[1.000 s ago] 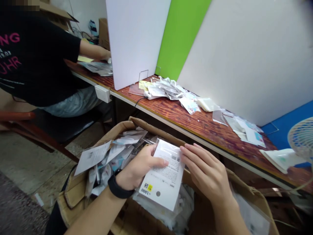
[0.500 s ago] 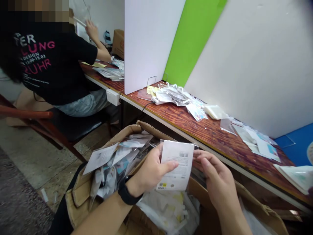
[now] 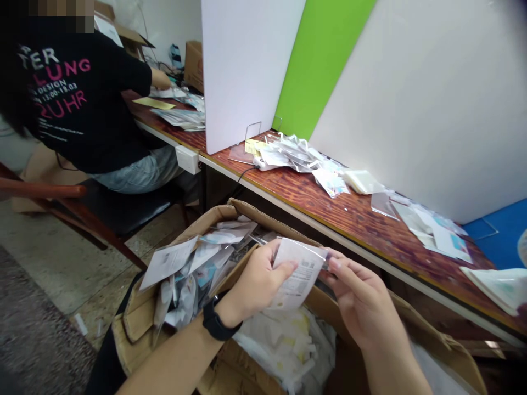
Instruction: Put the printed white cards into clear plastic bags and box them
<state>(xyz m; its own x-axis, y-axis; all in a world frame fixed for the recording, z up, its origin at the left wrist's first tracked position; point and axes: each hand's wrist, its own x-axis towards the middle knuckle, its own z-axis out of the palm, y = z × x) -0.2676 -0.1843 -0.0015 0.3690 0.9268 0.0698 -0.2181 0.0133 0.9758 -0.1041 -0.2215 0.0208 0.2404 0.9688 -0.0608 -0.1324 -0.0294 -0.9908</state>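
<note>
A worker held a flat white packet (image 3: 302, 277) in clear film above an open cardboard box (image 3: 142, 310), tipping it askew between two bare hands. The left hand (image 3: 259, 280), a black band (image 3: 214, 321) at its wrist, grasped the packet by its side, the thumb laid across the printed face. The right hand (image 3: 366, 296) had its thumb and fingers closed at the far corner, apparently pinching the film; the exact grip was partly hidden.

Half a second earlier the packet faced the camera more squarely, its lower print plain to read; by this moment it had tilted, and that print had blurred. A second earlier the right fingers lay extended along its edge; now they were curled in at the corner. The shift suggested that work on this single packet was still under way, with its upper edge controlled from both ends.

Below it sat a bag (image 3: 288, 348) of pale strips, beside a heap of packets (image 3: 168, 266) in the box. More packaging lay piled (image 3: 288, 153) on the wooden table (image 3: 304, 203). At left, a co-worker (image 3: 69, 109) in a black shirt had lowered a raised arm toward the tabletop.
</note>
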